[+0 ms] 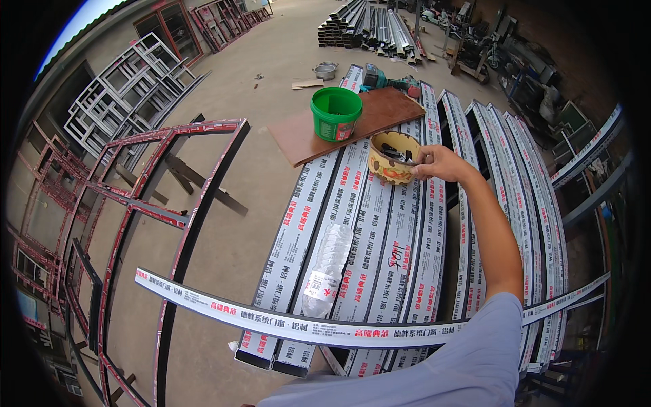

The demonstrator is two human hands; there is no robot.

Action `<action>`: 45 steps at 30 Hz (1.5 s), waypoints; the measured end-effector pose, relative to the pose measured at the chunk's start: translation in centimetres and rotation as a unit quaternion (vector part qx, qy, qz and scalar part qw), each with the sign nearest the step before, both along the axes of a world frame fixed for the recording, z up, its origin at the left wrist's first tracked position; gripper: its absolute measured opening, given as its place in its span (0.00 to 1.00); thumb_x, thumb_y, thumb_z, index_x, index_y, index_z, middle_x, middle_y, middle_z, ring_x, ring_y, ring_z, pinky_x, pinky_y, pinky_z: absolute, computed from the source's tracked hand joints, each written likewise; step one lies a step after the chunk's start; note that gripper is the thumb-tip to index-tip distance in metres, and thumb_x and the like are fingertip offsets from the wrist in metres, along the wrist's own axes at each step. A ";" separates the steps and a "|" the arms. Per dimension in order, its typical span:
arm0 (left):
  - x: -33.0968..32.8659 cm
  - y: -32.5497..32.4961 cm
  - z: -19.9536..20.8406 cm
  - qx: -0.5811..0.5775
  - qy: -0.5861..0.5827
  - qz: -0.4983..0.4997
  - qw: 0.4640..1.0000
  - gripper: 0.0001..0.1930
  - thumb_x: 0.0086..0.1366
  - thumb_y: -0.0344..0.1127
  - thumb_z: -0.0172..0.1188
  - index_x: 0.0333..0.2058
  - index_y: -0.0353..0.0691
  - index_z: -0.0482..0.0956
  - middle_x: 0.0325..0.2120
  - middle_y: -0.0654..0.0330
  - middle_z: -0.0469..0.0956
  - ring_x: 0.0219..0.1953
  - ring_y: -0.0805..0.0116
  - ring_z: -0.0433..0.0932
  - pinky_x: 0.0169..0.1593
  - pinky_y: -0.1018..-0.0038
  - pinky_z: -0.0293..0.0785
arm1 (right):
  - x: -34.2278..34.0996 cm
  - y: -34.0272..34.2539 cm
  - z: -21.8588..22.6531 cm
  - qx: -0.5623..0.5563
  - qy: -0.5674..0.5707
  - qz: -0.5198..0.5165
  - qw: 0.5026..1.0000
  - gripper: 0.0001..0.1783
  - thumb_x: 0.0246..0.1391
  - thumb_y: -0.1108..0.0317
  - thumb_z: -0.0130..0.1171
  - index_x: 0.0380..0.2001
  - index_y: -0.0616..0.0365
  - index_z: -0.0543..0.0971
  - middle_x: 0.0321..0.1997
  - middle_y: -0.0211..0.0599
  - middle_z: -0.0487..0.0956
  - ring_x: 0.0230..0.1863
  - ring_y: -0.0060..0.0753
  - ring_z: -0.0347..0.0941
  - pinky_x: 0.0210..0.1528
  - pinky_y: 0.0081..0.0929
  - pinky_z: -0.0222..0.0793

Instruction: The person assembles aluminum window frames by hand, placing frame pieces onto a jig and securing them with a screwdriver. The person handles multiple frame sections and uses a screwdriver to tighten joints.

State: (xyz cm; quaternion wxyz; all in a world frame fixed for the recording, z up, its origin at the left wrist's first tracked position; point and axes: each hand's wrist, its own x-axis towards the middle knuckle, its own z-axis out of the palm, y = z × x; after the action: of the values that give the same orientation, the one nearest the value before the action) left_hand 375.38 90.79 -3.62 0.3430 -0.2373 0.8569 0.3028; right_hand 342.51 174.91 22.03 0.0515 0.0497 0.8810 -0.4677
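Observation:
My right hand (439, 165) is closed on the near right rim of a yellow patterned round tub (388, 172), the fingers pinched together there. Small black pieces (395, 153) lie inside the tub. It is just in front of a reddish-brown board (298, 150), above long profiles in white printed film (369, 224). A green plastic bucket (337, 115) stands on that board, to the left of the tub. My left hand is out of view.
A clear plastic bottle (327, 268) lies on the profiles. One wrapped profile (305, 324) crosses the stack near me. A cordless power tool (390, 80) rests behind the board. Red-and-black frames (129, 197) stand at left; more profiles (366, 27) are piled far back.

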 end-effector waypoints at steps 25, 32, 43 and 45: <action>4.1 0.7 5.3 0.001 -0.122 -0.044 0.992 0.24 0.64 0.49 0.67 0.51 0.36 0.82 0.47 0.47 0.85 0.49 0.51 0.84 0.54 0.61 0.79 | -25.4 1.8 -2.3 0.501 -0.007 -0.018 0.865 0.34 0.66 0.45 0.56 0.73 0.30 0.64 0.76 0.46 0.60 0.75 0.56 0.58 0.73 0.53 0.62; 6.4 4.3 9.6 -0.004 -0.153 -0.120 0.981 0.26 0.68 0.55 0.62 0.53 0.38 0.82 0.49 0.48 0.84 0.50 0.51 0.83 0.55 0.62 0.79 | -35.3 5.0 -3.4 0.516 -0.053 -0.016 0.855 0.34 0.67 0.36 0.46 0.75 0.22 0.60 0.80 0.52 0.53 0.77 0.66 0.53 0.75 0.54 0.57; 4.5 5.5 8.4 0.028 -0.167 -0.114 0.979 0.28 0.70 0.58 0.59 0.55 0.40 0.81 0.51 0.50 0.84 0.52 0.53 0.84 0.56 0.62 0.78 | -39.3 7.4 -6.4 0.540 0.037 -0.029 0.840 0.29 0.67 0.45 0.51 0.68 0.34 0.71 0.66 0.46 0.71 0.61 0.51 0.73 0.60 0.46 0.71; 5.2 4.8 7.3 0.039 -0.159 -0.120 0.979 0.28 0.70 0.58 0.59 0.55 0.40 0.81 0.51 0.50 0.84 0.52 0.53 0.84 0.56 0.62 0.78 | -39.4 7.5 -6.6 0.538 0.035 -0.029 0.842 0.28 0.66 0.45 0.51 0.67 0.35 0.72 0.65 0.46 0.72 0.60 0.50 0.74 0.60 0.46 0.72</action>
State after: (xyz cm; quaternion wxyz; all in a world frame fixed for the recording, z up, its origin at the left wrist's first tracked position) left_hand 380.56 95.55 3.67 0.5181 -0.1642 0.8009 0.2512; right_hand 303.13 182.43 15.48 -0.0282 0.0790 0.9935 0.0767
